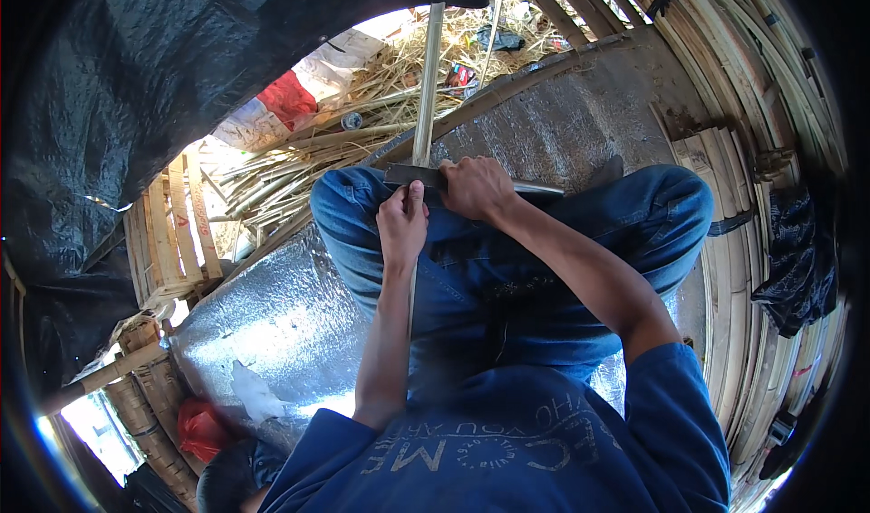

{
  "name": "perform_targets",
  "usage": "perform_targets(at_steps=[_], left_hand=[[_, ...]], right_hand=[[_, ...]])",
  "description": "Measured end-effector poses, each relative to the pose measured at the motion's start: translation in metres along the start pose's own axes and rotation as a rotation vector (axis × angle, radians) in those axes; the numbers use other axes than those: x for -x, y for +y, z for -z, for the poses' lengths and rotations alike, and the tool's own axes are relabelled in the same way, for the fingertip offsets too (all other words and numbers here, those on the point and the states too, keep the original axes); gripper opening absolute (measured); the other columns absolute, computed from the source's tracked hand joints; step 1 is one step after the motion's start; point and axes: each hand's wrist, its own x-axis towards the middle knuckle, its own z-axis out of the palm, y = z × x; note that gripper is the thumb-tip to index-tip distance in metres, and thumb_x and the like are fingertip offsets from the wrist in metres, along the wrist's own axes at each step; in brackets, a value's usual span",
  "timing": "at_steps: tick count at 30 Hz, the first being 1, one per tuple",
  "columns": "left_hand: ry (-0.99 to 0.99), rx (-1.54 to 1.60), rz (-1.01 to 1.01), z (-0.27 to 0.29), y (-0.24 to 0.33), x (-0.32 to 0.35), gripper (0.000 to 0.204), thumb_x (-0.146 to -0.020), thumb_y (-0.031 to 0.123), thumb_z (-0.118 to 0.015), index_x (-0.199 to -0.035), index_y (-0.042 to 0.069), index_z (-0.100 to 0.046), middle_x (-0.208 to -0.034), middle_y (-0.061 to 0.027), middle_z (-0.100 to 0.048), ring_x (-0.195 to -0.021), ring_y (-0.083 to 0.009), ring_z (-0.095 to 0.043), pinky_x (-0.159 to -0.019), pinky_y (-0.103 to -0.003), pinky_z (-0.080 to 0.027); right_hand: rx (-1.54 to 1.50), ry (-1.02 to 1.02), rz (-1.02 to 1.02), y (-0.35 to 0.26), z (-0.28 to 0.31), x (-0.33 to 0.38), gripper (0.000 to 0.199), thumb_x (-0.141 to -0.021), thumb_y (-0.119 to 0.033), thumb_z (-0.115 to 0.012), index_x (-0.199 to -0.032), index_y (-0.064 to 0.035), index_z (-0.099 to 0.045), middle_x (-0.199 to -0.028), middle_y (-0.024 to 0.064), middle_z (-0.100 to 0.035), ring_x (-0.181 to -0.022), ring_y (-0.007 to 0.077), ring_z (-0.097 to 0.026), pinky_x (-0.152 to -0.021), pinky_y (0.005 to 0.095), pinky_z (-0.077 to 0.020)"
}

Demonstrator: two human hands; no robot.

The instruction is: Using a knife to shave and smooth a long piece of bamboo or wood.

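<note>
Strip [430, 78] pale tan; blade [401, 176] dark grey; shirt [544, 459] blue, white lettering; jeans [634, 223] faded blue; tarp [163, 78] black; bag [201, 430] red.

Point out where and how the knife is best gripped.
The knife is probably best gripped round its straight pale handle, coming from the right: that slim end points right, past the right hand, while the flat dark blade juts left across the strip.

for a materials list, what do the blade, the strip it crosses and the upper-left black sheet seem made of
Blade: likely dark, dull metal, being thin and flat.
Strip: probably bamboo or wood, slightly glossy, being pale and straight.
Black sheet: apparently glossy plastic, creased and catching light.
</note>
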Motion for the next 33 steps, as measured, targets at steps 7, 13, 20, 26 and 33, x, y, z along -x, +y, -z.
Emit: perform_targets(at_steps=[7,13,20,26,33], left_hand=[[-0.053,0.111,0.076,-0.004,0.002,0.011,0.035,-0.096,0.031,-0.055,-0.085,-0.001,-0.066,-0.054,-0.0017,-0.053,-0.046,-0.0084,-0.05,-0.043,-0.026,-0.038],[-0.164,0.322,0.29,0.002,0.004,0.013,0.035,-0.096,0.032,-0.053,-0.101,0.0,-0.064,-0.061,0.0004,-0.053,-0.049,-0.0066,-0.048,-0.045,-0.023,-0.037],[-0.172,0.173,0.108,0.018,0.003,0.017,0.035,-0.094,0.034,-0.057,-0.103,0.001,-0.056,-0.067,-0.0051,-0.057,-0.055,-0.0161,-0.057,-0.051,-0.029,-0.042],[-0.088,-0.31,-0.076,0.049,0.05,0.043,0.033,-0.095,0.034,-0.053,-0.09,0.002,-0.045,-0.068,-0.0239,-0.058,-0.072,-0.0473,-0.059,-0.057,-0.047,-0.044],[-0.192,-0.442,-0.33,0.09,0.057,0.051,0.025,-0.095,0.027,-0.055,-0.097,0.002,-0.049,-0.052,-0.0128,-0.054,-0.049,-0.0312,-0.061,-0.048,-0.039,-0.043]], right_hand=[[0.028,0.115,-0.122,0.017,0.009,-0.017,0.031,-0.08,-0.028,-0.058,-0.096,-0.0022,-0.063,-0.083,0.0212,-0.068,-0.081,0.037,-0.067,-0.075,0.0452,-0.0546],[-0.051,0.168,-0.082,0.026,0.026,-0.012,0.034,-0.085,-0.032,-0.056,-0.101,-0.0022,-0.061,-0.079,0.0223,-0.067,-0.078,0.0388,-0.067,-0.072,0.0479,-0.0549],[-0.23,0.121,0.224,0.027,0.021,-0.011,0.043,-0.088,-0.043,-0.059,-0.104,-0.0025,-0.054,-0.076,0.0211,-0.066,-0.074,0.0391,-0.066,-0.067,0.0473,-0.0526],[-0.291,0.36,0.382,0.018,0.047,-0.009,0.04,-0.087,-0.037,-0.064,-0.104,-0.0006,-0.058,-0.075,0.0192,-0.066,-0.067,0.035,-0.066,-0.061,0.0423,-0.0515],[-1.006,0.427,-0.003,0.013,0.13,0.026,0.051,-0.089,-0.044,-0.061,-0.11,0.0024,-0.061,-0.074,0.015,-0.065,-0.054,0.017,-0.061,-0.047,0.0304,-0.0481]])
